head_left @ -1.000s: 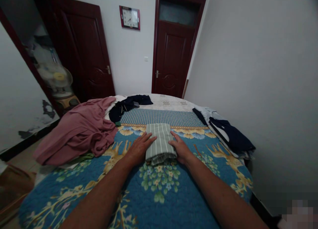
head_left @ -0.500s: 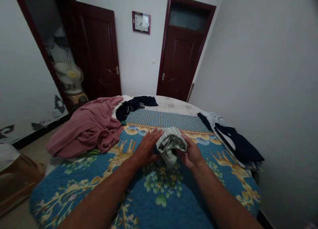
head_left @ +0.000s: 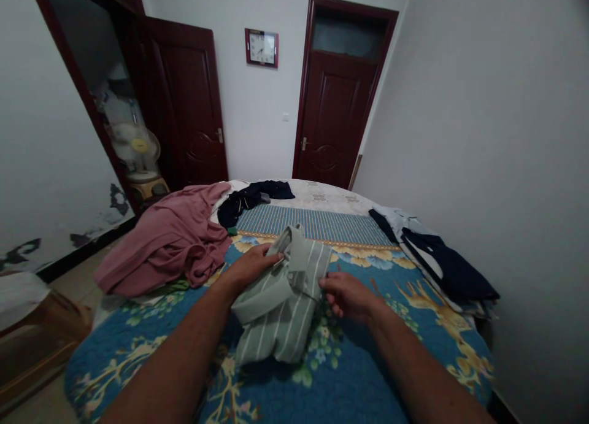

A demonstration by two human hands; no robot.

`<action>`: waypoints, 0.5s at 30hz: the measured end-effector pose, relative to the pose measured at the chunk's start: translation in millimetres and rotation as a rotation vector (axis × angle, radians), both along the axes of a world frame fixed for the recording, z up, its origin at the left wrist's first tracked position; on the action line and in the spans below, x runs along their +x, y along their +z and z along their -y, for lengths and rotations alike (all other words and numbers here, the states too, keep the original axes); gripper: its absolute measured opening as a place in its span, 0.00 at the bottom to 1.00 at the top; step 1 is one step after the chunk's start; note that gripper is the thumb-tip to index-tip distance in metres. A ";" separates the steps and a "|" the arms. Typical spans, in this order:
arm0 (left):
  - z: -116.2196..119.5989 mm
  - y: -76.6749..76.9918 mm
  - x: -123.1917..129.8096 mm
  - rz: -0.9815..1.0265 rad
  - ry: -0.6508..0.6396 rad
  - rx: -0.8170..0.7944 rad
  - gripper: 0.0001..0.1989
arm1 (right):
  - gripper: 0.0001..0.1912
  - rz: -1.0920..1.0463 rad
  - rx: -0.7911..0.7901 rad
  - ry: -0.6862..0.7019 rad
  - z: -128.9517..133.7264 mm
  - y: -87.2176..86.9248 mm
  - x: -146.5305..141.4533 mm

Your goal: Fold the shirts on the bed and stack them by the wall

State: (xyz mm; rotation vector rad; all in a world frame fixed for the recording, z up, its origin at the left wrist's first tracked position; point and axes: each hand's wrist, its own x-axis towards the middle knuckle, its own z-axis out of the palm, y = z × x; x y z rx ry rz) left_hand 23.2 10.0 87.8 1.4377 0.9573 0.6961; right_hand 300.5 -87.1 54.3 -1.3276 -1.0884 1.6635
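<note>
Shirt (head_left: 273,332) sits dead centre of the dial for this one, so read every clock direction from there, with 12 pointing away from the wearer. It's grey-green with white stripes, folded up, collar at the 12 end. It's on or just over the quilt (head_left: 359,375) with a dark shadow under its near edge; can't tell how much of it is actually touching down.

Left hand (head_left: 253,265) comes in at 10 and has hold of the shirt near the collar, thumb on top, other fingers mostly hidden. Right hand (head_left: 343,292) is at 3, fingers curled in, thumb and index pinching the shirt's edge.

Big pink cloth (head_left: 165,243) is heaped at 10, with navy clothes (head_left: 251,197) crumpled between 11 and 12, right beside it. Between 2 and 3 there's a pile (head_left: 446,267), navy on top with pale stuff showing under it.

Further back: wall clock (head_left: 261,48) just shy of 12, one door (head_left: 338,111) just past 12, another door (head_left: 184,99) at 11. Fan (head_left: 138,145) is between 10 and 11, kinda blurry. Out at 9, a white cloth (head_left: 21,295) lies over something wooden (head_left: 67,310).
</note>
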 end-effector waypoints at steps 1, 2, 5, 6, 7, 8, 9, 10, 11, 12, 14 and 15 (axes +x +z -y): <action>-5.9 -7.5 -3.7 -0.029 -0.014 -0.032 0.23 | 0.17 0.106 -0.033 0.061 -1.0 -6.0 1.3; -11.2 -15.4 -7.3 -0.044 -0.010 -0.067 0.23 | 0.17 0.197 -0.051 0.132 -1.4 -10.7 2.9; -20.8 -33.7 -17.0 -0.014 0.025 -0.168 0.25 | 0.19 0.393 0.025 0.227 -2.0 -18.0 8.5; -21.8 -36.5 -19.6 0.005 0.010 -0.181 0.27 | 0.20 0.459 0.105 0.169 -3.0 -18.8 10.3; -21.8 -37.7 -21.6 0.016 -0.020 -0.183 0.28 | 0.19 0.536 0.212 0.069 -5.0 -19.5 12.0; -21.2 -37.6 -22.9 0.022 -0.051 -0.174 0.30 | 0.19 0.617 0.335 -0.056 -8.3 -20.4 13.5; -20.3 -36.7 -23.3 0.025 -0.079 -0.156 0.31 | 0.18 0.692 0.456 -0.177 -12.7 -21.6 14.8; -19.6 -35.3 -22.9 0.030 -0.100 -0.135 0.32 | 0.18 0.750 0.556 -0.273 -18.2 -23.3 15.8; -19.2 -33.8 -21.6 0.039 -0.112 -0.111 0.32 | 0.20 0.788 0.620 -0.334 -24.5 -25.2 16.4; -19.5 -32.6 -19.5 0.050 -0.120 -0.088 0.33 | 0.23 0.805 0.642 -0.353 -31.2 -27.4 16.6; -22.5 -31.4 -14.2 0.065 -0.131 -0.043 0.36 | 0.30 0.801 0.612 -0.303 -43.8 -30.7 15.7; -25.0 -31.5 -11.4 0.066 -0.134 -0.023 0.38 | 0.32 0.792 0.593 -0.261 -48.9 -31.5 14.9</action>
